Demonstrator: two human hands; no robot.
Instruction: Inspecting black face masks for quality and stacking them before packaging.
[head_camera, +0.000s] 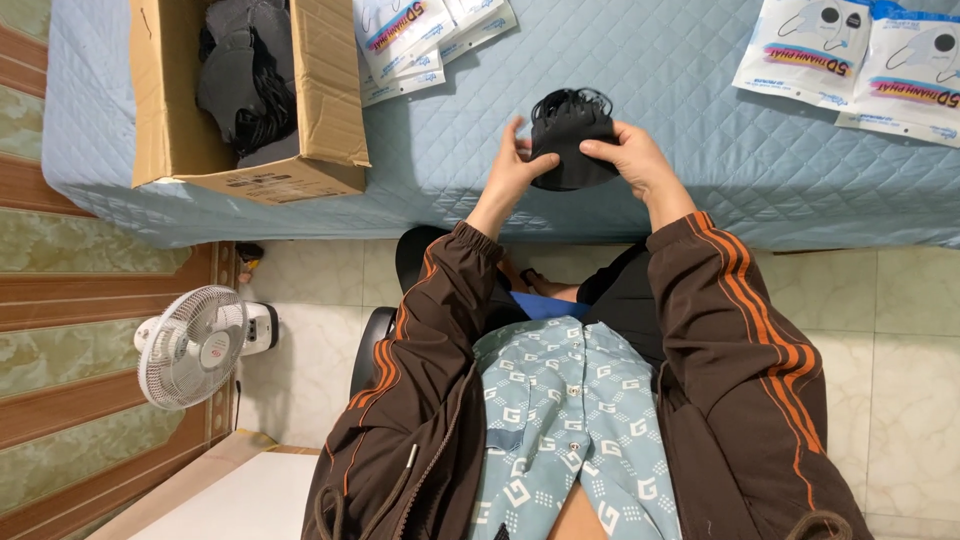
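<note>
Black mask stack pinched between both hands; cardboard box left, white packets right, apart.

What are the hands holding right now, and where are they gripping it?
A stack of black fabric face masks, held by both: left hand on its left edge, right hand on its right edge.

Left hand, right hand raised, fingers pinching.
</note>
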